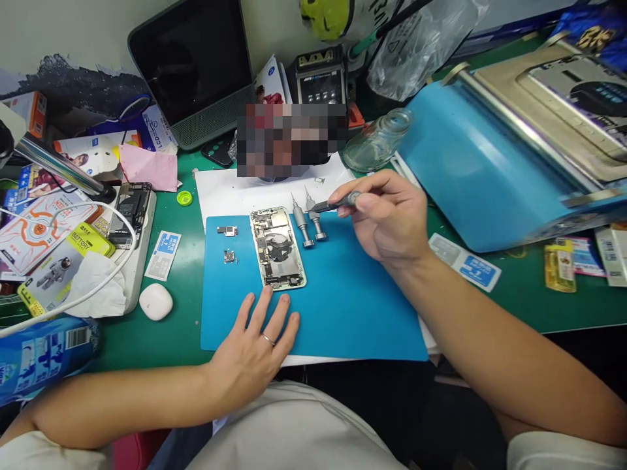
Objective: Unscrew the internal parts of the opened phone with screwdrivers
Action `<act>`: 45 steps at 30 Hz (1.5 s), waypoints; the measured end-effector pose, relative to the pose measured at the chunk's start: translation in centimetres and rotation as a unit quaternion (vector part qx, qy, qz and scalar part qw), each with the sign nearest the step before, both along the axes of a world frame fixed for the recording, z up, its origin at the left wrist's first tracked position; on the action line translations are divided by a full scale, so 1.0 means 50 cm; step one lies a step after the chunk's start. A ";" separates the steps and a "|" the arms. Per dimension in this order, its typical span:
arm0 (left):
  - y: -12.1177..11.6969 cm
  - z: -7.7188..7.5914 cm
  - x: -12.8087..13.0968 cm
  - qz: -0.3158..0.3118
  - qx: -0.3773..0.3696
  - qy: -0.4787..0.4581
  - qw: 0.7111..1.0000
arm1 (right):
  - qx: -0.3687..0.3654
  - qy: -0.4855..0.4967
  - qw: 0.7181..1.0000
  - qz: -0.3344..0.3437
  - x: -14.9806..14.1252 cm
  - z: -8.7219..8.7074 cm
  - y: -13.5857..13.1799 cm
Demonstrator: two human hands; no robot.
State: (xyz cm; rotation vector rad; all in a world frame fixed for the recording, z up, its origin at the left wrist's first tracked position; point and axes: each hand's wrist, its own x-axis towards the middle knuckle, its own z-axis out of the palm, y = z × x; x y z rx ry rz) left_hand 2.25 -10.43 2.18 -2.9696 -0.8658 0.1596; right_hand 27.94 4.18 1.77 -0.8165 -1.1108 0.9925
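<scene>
An opened phone body (279,248), its inner parts showing, lies on the blue mat (357,300). My left hand (259,339) rests open with spread fingers just below it, one fingertip at the phone's bottom edge. My right hand (386,215) is closed around what looks like a pair of dark tweezers (337,203), pointing left. The tip is over the upper part of one of two grey precision screwdrivers (300,225) lying right of the phone. Left of the phone are a small board piece (228,231) and a second small part (229,256).
Phone boxes and packets crowd the left, with a white earbud case (156,301) and white cable (112,277) nearby. A glass jar (377,140) lies tilted behind. At right stands a blue-topped machine (470,163); a yellow lighter (560,264) lies before it.
</scene>
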 end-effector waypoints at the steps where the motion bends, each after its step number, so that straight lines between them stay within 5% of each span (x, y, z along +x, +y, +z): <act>1: 0.000 0.000 0.000 0.000 0.001 0.000 1.000 | -0.010 0.030 0.999 -0.009 0.002 0.004 0.004; 8: 0.000 0.000 0.000 0.003 -0.002 0.000 1.000 | -0.061 0.156 0.980 -0.110 0.031 0.017 0.029; 16: -0.001 -0.003 -0.001 0.001 -0.004 0.007 1.000 | -0.159 0.165 0.970 -0.079 0.040 -0.013 0.043; 28: 0.000 0.001 -0.001 0.000 -0.005 0.006 1.000 | -0.095 -0.016 0.991 -0.088 0.007 -0.014 0.020; 35: 0.000 -0.001 0.000 0.001 -0.005 0.008 1.000 | -0.054 -0.198 0.971 -0.120 -0.005 -0.003 -0.004; 45: 0.000 0.003 0.000 0.003 -0.008 0.004 1.000 | 0.023 -0.221 0.968 -0.116 -0.013 -0.006 -0.016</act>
